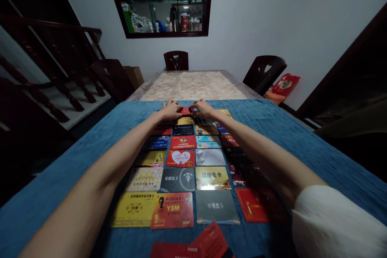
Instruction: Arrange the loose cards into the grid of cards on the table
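While both arms stretch across the blue cloth (pixel 90 137), the left hand (pixel 171 110) and right hand (pixel 203 109) pinch a red card (pixel 185 111) between their fingers. It lies at the far end of the card grid (pixel 181 169), on the worktop. Behind, a wall cabinet (pixel 163 2) holds bottles.

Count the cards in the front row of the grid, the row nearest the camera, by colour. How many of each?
Yellow cards: 1
Red cards: 2
Grey cards: 1
Total: 4
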Demonstrator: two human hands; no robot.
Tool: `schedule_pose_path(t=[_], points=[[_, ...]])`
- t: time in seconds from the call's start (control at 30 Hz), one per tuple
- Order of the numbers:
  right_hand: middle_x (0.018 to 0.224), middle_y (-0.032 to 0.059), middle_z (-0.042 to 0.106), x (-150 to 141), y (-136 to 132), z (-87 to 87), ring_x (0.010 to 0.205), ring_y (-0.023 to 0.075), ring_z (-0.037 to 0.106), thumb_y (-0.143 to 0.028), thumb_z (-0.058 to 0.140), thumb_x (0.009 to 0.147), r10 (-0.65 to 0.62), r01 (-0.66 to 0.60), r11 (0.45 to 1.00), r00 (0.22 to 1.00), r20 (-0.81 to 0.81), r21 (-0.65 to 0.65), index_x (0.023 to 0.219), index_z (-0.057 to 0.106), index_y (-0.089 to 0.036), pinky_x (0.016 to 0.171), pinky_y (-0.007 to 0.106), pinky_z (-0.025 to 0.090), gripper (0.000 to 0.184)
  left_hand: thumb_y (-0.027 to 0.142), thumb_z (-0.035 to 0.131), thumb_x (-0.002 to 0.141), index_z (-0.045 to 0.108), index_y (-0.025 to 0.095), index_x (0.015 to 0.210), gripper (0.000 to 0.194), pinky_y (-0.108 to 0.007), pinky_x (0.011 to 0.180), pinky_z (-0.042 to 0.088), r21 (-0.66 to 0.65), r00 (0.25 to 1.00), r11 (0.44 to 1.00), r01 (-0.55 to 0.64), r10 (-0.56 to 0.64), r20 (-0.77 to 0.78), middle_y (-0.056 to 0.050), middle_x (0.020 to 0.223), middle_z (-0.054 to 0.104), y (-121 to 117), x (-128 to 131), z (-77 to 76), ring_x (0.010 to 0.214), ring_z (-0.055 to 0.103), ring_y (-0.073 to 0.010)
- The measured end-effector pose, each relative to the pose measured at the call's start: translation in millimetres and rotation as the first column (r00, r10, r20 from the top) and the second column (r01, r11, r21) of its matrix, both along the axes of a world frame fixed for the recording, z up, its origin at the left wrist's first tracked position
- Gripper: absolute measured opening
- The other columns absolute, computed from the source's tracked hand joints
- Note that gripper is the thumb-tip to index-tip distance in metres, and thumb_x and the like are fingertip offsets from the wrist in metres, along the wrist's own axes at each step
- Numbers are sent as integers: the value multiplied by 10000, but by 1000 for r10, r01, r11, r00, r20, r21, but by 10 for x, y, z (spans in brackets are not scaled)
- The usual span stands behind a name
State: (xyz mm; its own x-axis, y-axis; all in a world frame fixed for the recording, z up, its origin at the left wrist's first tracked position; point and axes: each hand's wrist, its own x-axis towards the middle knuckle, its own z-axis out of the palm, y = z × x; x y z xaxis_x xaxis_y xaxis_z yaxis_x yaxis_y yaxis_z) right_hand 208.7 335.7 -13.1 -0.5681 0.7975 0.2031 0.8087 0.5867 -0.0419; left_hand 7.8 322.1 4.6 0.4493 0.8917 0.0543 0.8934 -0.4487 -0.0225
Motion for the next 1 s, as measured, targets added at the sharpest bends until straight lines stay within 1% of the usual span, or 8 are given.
schedule_pose_path(t=[0.13, 0.33, 0.5, 0.67, 0.9, 1.0], points=[[1167, 100, 713, -22, 85, -59, 1054, 251, 600, -299, 603, 881, -7, 7, 1000, 1000, 5, -16, 1144, 735, -225, 969, 359, 313, 304, 328, 539, 836, 690, 249, 1153, 360, -553, 1002, 374, -5, 1000, 1000, -10, 10, -10, -127, 1190, 584, 87, 0, -41, 1244, 390, -368], [1160, 106, 722, -31, 151, -127, 1102, 272, 596, -286, 582, 889, -23, 24, 998, 999, 24, -65, 1173, 728, -222, 940, 350, 354, 325, 333, 544, 821, 690, 254, 1184, 399, -564, 1005, 372, -31, 1000, 999, -15, 14, -26, -124, 1172, 605, 150, 7, -65, 1239, 399, -374], [1183, 114, 713, -23, 175, -165, 1119, 277, 590, -306, 569, 898, -25, 28, 996, 999, 33, -81, 1221, 706, -226, 936, 354, 371, 360, 317, 536, 823, 674, 241, 1229, 435, -597, 1032, 346, -60, 999, 998, -18, 16, -34, -141, 1243, 597, 157, 16, -75, 1282, 381, -388], [1186, 111, 712, -19, 186, -169, 1109, 281, 590, -322, 577, 890, -28, 31, 997, 999, 35, -74, 1220, 707, -239, 960, 371, 368, 364, 324, 518, 825, 662, 240, 1235, 442, -630, 1030, 340, -74, 1000, 997, -6, 4, -22, -140, 1281, 594, 166, 16, -86, 1290, 371, -391], [1199, 111, 700, -14, 151, -154, 1108, 275, 582, -333, 591, 894, -33, 35, 997, 999, 28, -64, 1200, 716, -239, 973, 370, 356, 343, 307, 538, 800, 670, 254, 1202, 426, -574, 1035, 327, -43, 1000, 999, -10, 10, 11, -113, 1238, 626, 205, 2, -128, 1304, 362, -378], [1236, 113, 679, 9, 101, -129, 1135, 281, 558, -352, 560, 920, -48, 48, 998, 999, 12, -50, 1238, 697, -242, 968, 377, 360, 362, 285, 505, 829, 656, 233, 1242, 443, -572, 1046, 303, 0, 999, 1000, -9, 9, 40, -126, 1285, 604, 165, -18, -130, 1343, 334, -385]])
